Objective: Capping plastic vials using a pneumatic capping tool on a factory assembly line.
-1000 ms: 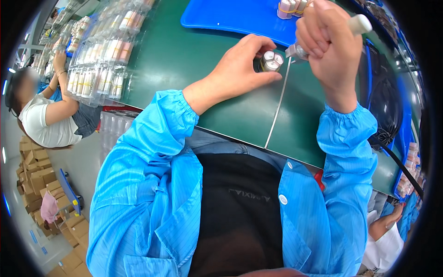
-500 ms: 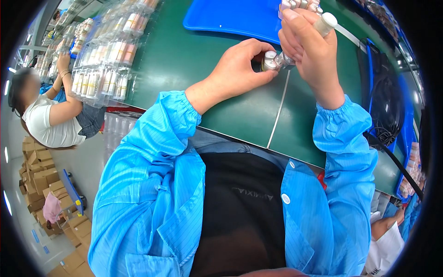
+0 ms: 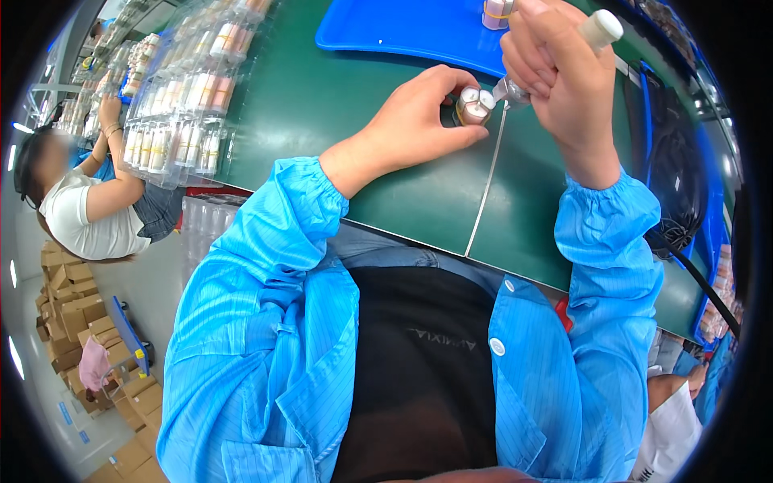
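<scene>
My left hand (image 3: 419, 117) curls its thumb and fingers around a small bundle of white-topped cylinders (image 3: 475, 107), held upright on the green table. Above and to the right, my right hand (image 3: 555, 68) grips a tool with a pale round-ended handle (image 3: 601, 29). The tool's shiny narrow tip (image 3: 501, 90) points toward the bundle's top edge; I cannot tell whether they touch. Past my right fingers, a pinkish-white bundle with a yellow band (image 3: 497, 14) sits by the blue tray (image 3: 403, 32), partly cut off by the frame.
Stacked clear plastic trays of banded cylinders (image 3: 181, 105) stand at the left on the green table (image 3: 298, 113). A person in a white top (image 3: 105, 193) works beyond them. Cardboard boxes (image 3: 80, 314) lie on the floor. A black bag (image 3: 672, 169) lies at the right.
My right hand has moved right with the tool, drawing its tip back from over the bundle, whose top now shows more clearly. My left hand has barely moved.
</scene>
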{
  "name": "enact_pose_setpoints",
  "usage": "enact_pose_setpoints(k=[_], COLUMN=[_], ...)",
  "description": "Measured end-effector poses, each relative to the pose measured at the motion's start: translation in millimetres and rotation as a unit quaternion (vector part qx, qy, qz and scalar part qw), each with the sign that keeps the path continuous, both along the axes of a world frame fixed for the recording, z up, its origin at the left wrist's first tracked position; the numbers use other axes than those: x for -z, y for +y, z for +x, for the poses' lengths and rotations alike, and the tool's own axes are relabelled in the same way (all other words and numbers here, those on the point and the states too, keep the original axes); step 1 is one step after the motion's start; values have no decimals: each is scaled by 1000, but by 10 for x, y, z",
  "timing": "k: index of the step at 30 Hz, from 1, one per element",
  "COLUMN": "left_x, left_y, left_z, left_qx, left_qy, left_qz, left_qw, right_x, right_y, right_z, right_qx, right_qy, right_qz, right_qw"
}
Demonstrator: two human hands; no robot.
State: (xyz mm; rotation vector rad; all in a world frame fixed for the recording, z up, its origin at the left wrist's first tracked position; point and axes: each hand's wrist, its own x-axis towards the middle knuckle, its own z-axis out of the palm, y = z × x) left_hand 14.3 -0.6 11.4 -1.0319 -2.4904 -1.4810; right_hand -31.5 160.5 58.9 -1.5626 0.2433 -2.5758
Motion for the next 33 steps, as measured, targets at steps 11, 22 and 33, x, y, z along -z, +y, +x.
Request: enact_pose_setpoints(k=[11, 22, 33], left_x=[62, 52, 30], left_y=[-18, -10, -29], left_z=[-20, -19, 4], left_qx=[0, -12, -14], left_qy=[32, 16, -54], left_qz=[-14, -9, 12], left_qw=[999, 1000, 998], right_x=[179, 9, -254], right_y=[-51, 66, 90], right_z=[-74, 2, 454], right_qx=[30, -95, 322], right_qy=[22, -80, -232], right_qz=[50, -22, 377], right_qw=[998, 992, 837])
